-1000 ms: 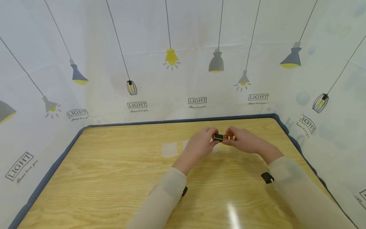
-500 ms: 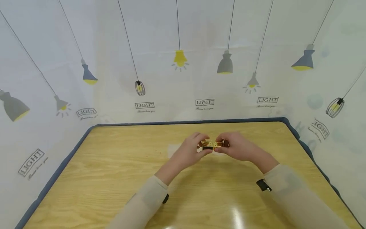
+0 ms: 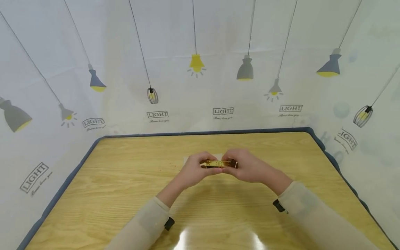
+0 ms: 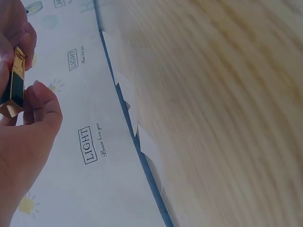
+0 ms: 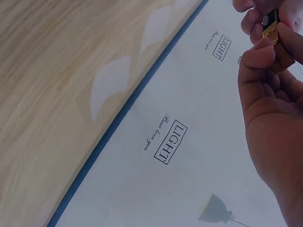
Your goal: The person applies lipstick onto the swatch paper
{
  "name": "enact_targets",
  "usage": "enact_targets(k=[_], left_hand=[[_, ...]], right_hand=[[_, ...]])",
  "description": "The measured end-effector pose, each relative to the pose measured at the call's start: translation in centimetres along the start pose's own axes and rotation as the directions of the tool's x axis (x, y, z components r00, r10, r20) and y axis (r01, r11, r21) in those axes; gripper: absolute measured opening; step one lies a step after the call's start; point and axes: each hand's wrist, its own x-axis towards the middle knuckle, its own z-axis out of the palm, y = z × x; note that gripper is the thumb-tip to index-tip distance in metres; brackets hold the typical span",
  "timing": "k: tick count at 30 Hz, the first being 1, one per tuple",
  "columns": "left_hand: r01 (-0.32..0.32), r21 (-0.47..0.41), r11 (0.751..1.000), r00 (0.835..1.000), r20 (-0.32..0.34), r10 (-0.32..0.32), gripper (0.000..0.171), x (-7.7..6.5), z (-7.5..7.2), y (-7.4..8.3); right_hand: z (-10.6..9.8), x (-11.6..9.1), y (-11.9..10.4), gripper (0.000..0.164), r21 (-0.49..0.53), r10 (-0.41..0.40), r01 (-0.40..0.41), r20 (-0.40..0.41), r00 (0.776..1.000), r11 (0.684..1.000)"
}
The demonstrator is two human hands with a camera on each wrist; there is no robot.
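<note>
Both hands meet over the far middle of the table around a small, shiny gold-and-black rectangular tube (image 3: 215, 164), shaped like a lipstick case. My left hand (image 3: 191, 172) grips its left end, where the left wrist view shows a dark green-black body (image 4: 17, 90) with a gold end. The right end is pinched by my right hand (image 3: 250, 166); the right wrist view shows a gold band (image 5: 271, 34) and a brownish section (image 5: 282, 59) at those fingers. A seam shows mid-tube in the head view, and the fingers hide both ends.
Thin white pieces (image 5: 110, 78) lie on the wood-grain table (image 3: 125, 194), mostly hidden behind the hands in the head view. A blue edge strip (image 3: 156, 134) borders the tabletop, with a lamp-printed white sheet (image 3: 175, 114) around it.
Both hands have moved left and nearer the body with the tube. Its gold side has turned toward the head camera, and the hands have drawn closer together over the last half second.
</note>
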Motion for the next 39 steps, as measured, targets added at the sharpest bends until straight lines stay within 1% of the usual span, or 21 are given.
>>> enact_targets(k=[2,4,9,13,18,25,30,35,39], left_hand=[[-0.005,-0.009,1.0,1.0,0.026,0.005,0.025,-0.2,0.1,-0.1],[-0.029,0.0,1.0,0.999,0.039,0.029,0.024,-0.3,0.3,-0.2],[-0.1,0.051,0.994,0.995,0.028,0.098,0.022,-0.5,0.6,-0.3],[-0.119,0.04,0.992,0.993,0.025,0.118,0.022,-0.5,0.6,-0.2],[-0.127,0.011,0.992,0.992,0.013,0.127,0.022,-0.5,0.5,0.0],[-0.132,-0.014,0.991,0.991,0.005,0.132,0.021,-0.4,0.3,0.4],[-0.123,-0.012,0.992,0.992,0.013,0.123,0.024,-0.2,0.2,0.6],[-0.106,-0.047,0.993,0.994,0.019,0.107,0.025,-0.2,-0.2,0.8],[-0.098,-0.059,0.993,0.995,-0.002,0.098,0.029,-0.2,-0.5,1.1]], right_hand=[[0.4,-0.2,0.2,0.009,0.012,-0.007,0.007,0.02,1.0,1.0],[0.8,-0.3,0.4,0.009,0.02,-0.026,0.025,0.033,0.999,0.999],[1.3,-0.5,0.7,0.009,0.044,-0.072,0.07,0.035,0.997,0.997],[1.2,-0.6,0.6,0.01,0.035,-0.095,0.094,0.032,0.995,0.995],[1.0,-0.5,0.4,0.009,0.013,-0.11,0.11,0.032,0.993,0.994],[0.6,-0.4,0.0,0.01,-0.005,-0.112,0.112,0.023,0.993,0.994],[0.4,-0.4,0.1,0.01,-0.003,-0.119,0.119,0.014,0.993,0.993],[0.2,-0.5,0.6,0.008,0.001,-0.147,0.147,0.009,0.989,0.989],[-0.1,-0.4,0.8,0.009,-0.002,-0.168,0.168,-0.009,0.986,0.986]])
